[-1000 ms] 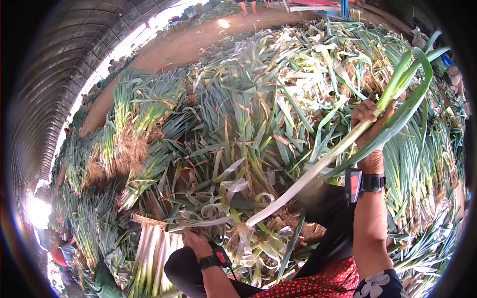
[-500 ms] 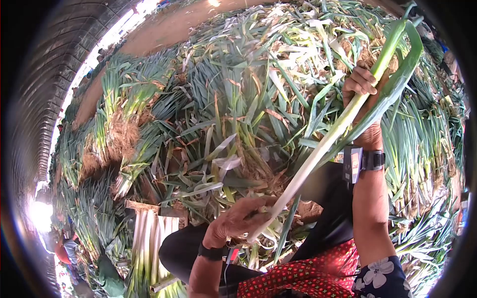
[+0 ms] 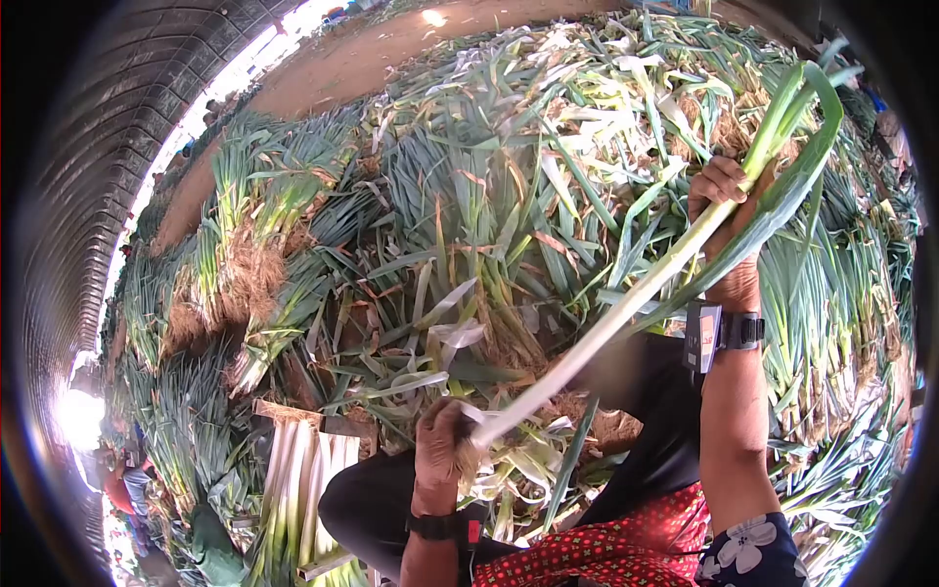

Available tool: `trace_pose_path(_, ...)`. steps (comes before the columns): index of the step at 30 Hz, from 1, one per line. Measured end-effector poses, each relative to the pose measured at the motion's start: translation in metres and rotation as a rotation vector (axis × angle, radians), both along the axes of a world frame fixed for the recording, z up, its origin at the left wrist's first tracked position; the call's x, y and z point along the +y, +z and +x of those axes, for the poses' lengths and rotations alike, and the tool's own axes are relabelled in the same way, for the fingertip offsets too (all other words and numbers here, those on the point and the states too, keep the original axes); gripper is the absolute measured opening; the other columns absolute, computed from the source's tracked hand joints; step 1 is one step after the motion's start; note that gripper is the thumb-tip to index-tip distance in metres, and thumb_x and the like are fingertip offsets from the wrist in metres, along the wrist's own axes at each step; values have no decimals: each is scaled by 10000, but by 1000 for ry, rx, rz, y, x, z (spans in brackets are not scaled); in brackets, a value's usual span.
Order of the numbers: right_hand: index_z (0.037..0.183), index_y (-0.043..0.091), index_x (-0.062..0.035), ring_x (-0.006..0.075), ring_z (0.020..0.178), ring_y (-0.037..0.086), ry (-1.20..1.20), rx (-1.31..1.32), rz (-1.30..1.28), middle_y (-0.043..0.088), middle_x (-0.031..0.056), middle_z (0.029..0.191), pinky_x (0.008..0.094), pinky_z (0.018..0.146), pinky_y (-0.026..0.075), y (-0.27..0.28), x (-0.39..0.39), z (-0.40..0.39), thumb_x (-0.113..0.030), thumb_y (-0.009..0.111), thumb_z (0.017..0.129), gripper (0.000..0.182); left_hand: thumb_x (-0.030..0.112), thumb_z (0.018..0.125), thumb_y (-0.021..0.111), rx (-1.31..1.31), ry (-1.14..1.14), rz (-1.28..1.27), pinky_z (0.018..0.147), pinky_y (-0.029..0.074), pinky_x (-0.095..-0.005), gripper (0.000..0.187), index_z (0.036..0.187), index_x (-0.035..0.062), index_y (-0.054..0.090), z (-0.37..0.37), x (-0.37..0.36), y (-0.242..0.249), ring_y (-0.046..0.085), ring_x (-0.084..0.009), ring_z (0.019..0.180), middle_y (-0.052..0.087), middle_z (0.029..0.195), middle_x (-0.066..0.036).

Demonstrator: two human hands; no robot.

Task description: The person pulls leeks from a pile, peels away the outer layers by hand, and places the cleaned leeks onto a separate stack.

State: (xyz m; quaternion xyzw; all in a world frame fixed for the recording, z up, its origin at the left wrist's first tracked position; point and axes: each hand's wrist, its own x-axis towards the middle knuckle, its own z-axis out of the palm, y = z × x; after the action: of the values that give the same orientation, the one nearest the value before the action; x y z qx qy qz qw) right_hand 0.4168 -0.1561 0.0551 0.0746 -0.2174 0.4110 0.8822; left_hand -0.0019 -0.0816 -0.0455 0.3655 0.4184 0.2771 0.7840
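Observation:
A long leek (image 3: pixel 606 333) runs diagonally, with its pale root end at lower left and its green leaves folded over at upper right. My right hand (image 3: pixel 722 196) is wrapped round the upper stalk, just below the leaves. Beside the root end is my left hand (image 3: pixel 442 440), its fingers curled against the roots; the fingertips are partly hidden and blurred, so what they grip is unclear. Peeled pale leaves (image 3: pixel 523 465) lie below the root end, between my legs.
Cleaned leeks (image 3: pixel 303 470) lie in a wooden frame (image 3: pixel 286 411) at lower left. Rooted leek bundles (image 3: pixel 240 264) are piled at left, and more leeks (image 3: pixel 822 313) stand at right. Loose leaves (image 3: pixel 587 108) cover the ground ahead. A person's red clothing (image 3: pixel 115 489) shows at far left.
My left hand has moved left and up to the root end, its fingers now more curled. The leek and my right hand have shifted slightly down and right in view.

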Motion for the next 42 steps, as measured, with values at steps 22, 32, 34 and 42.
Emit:
trace_pose_path(22, 1056, 517, -40, 183, 751, 537, -224, -44, -511, 540, 92, 892, 343, 690, 486, -13, 10, 4, -510, 543, 925, 490, 59, 709, 777, 697, -335, 1575, 720, 491, -421, 301, 945, 95, 595, 33, -15, 44, 584, -317, 839, 594, 911, -85)
trace_pose_path(32, 1059, 551, 15, 223, 721, 556, -270, -7, -557, 560, 126, 835, 369, 672, 504, -2, 16, -15, -567, 406, 953, 608, 113, 746, 800, 353, -735, 949, 599, 488, -345, 297, 911, 26, 568, 29, -9, 34, 613, -206, 655, 600, 782, -77)
trace_pose_path(34, 1094, 544, 27, 230, 732, 550, -457, 141, -765, 555, 132, 860, 365, 677, 508, 2, 25, -17, -551, 437, 948, 605, 118, 750, 803, 354, -785, 856, 602, 483, -330, 286, 897, 20, 578, 27, -9, 38, 604, -170, 659, 612, 763, -66)
trace_pose_path(42, 1015, 547, -19, 244, 678, 542, -279, 284, -721, 548, 138, 853, 379, 612, 489, -7, 23, -13, -413, 657, 887, 429, 75, 770, 782, 278, -914, 614, 613, 470, -293, 196, 824, 12, 604, 17, -8, 54, 589, -110, 665, 637, 738, -49)
